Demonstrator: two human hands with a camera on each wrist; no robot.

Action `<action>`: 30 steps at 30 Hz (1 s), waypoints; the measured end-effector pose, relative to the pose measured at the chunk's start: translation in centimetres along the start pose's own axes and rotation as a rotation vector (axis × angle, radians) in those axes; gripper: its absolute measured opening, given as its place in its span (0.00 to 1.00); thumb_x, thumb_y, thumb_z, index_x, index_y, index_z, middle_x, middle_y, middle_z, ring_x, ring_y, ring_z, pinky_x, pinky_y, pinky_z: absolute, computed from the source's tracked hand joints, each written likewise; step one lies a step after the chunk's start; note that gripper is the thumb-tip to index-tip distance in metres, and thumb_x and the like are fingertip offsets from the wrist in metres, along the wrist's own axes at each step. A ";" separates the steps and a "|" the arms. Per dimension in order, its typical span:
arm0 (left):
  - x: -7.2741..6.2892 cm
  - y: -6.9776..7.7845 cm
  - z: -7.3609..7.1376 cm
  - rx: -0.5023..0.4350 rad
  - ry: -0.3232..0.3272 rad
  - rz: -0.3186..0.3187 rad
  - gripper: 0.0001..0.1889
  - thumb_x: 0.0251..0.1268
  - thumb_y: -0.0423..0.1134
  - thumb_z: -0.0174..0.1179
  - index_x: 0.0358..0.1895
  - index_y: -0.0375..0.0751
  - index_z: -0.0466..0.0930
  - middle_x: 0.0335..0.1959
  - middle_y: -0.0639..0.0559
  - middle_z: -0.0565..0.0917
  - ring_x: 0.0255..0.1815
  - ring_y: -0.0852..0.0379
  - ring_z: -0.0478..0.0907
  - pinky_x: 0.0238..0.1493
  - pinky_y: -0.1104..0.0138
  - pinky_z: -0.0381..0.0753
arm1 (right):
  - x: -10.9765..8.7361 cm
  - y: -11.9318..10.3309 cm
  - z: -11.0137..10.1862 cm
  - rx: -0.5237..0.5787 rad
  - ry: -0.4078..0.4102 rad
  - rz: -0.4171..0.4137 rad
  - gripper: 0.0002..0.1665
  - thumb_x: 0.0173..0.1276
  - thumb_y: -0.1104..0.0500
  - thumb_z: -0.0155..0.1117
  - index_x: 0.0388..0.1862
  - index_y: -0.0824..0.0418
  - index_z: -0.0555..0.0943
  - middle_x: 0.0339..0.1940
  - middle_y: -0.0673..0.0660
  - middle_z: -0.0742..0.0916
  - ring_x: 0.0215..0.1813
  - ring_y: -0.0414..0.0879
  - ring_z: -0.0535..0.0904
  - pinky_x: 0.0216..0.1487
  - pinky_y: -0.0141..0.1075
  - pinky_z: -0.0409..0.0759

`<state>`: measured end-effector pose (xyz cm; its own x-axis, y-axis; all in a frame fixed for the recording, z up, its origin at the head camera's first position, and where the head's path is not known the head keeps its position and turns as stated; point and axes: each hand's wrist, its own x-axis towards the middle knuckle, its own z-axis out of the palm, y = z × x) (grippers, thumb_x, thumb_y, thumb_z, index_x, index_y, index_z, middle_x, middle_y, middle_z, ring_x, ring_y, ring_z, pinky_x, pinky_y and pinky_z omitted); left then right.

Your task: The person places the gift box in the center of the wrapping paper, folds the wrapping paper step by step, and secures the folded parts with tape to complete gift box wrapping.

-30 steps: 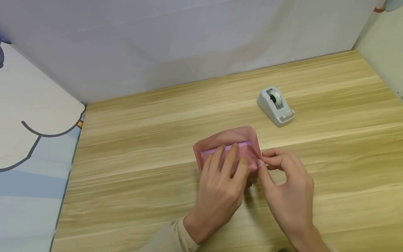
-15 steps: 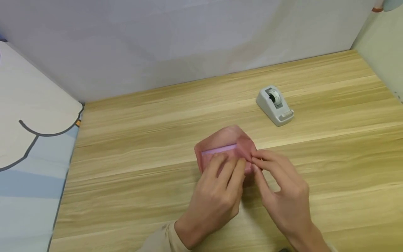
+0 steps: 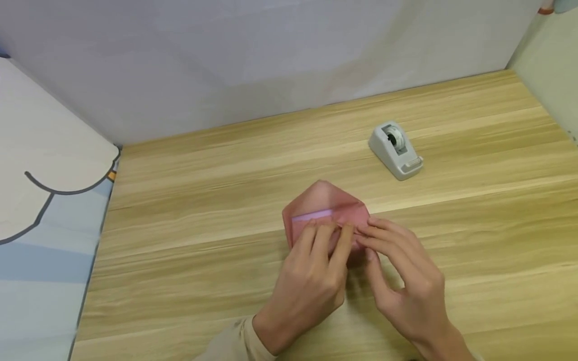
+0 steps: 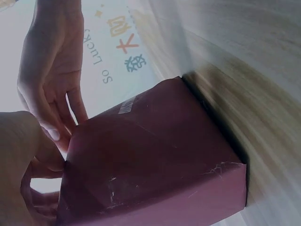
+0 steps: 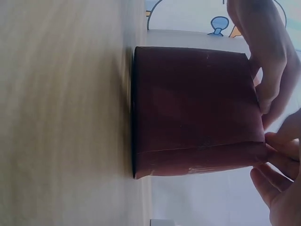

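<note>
A box [image 4: 141, 155] wrapped in reddish-pink paper stands upright on the wooden table. At its top, a pink paper flap [image 3: 321, 193] rises at the back, and the right corner is folded inward. A narrow purple strip [image 3: 311, 215] shows inside the opening. My left hand [image 3: 309, 281] rests its outstretched fingers on the folded paper at the top. From the right, my right hand [image 3: 411, 286] presses the corner fold with extended fingers, its thumb at the near edge. In the head view both hands hide much of the front of the box.
A grey tape dispenser [image 3: 396, 150] with a roll in it stands behind and to the right of the box. The wooden table [image 3: 189, 210] meets a pale backdrop [image 3: 271, 60] at the back and a printed cartoon panel [image 3: 54, 210] on the left.
The right corner of the paper has been folded inward and the back flap now comes to a point. My right hand has shifted slightly left, going from a pinch to pressing the fold.
</note>
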<state>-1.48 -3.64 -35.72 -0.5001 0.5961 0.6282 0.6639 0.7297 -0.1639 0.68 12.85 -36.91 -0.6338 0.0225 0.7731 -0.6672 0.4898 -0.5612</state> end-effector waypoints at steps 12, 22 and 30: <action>-0.2 -0.3 -0.4 0.006 -0.024 0.053 0.19 0.66 0.34 0.52 0.54 0.32 0.87 0.47 0.44 0.89 0.48 0.47 0.84 0.58 0.62 0.84 | -0.1 0.7 -0.4 -0.064 -0.057 0.017 0.19 0.79 0.60 0.55 0.48 0.75 0.87 0.51 0.70 0.88 0.54 0.57 0.84 0.69 0.27 0.76; 0.0 0.1 -0.5 0.025 -0.045 0.094 0.18 0.74 0.34 0.50 0.55 0.34 0.87 0.43 0.44 0.88 0.47 0.46 0.83 0.58 0.61 0.84 | 0.6 1.7 -1.5 -0.061 -0.154 -0.095 0.20 0.81 0.57 0.56 0.45 0.73 0.88 0.48 0.68 0.90 0.55 0.60 0.82 0.72 0.30 0.73; 0.1 0.3 -0.5 -0.001 -0.046 0.064 0.18 0.70 0.33 0.50 0.54 0.33 0.88 0.43 0.44 0.88 0.47 0.46 0.82 0.59 0.60 0.84 | 0.2 2.3 -1.4 -0.179 -0.059 -0.222 0.18 0.79 0.59 0.60 0.38 0.70 0.91 0.40 0.63 0.93 0.45 0.63 0.82 0.63 0.36 0.77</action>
<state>-1.03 -3.55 -35.30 -0.4819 0.6562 0.5806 0.6956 0.6894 -0.2019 -0.43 15.15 -37.60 -0.5057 -0.1506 0.8495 -0.7154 0.6236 -0.3153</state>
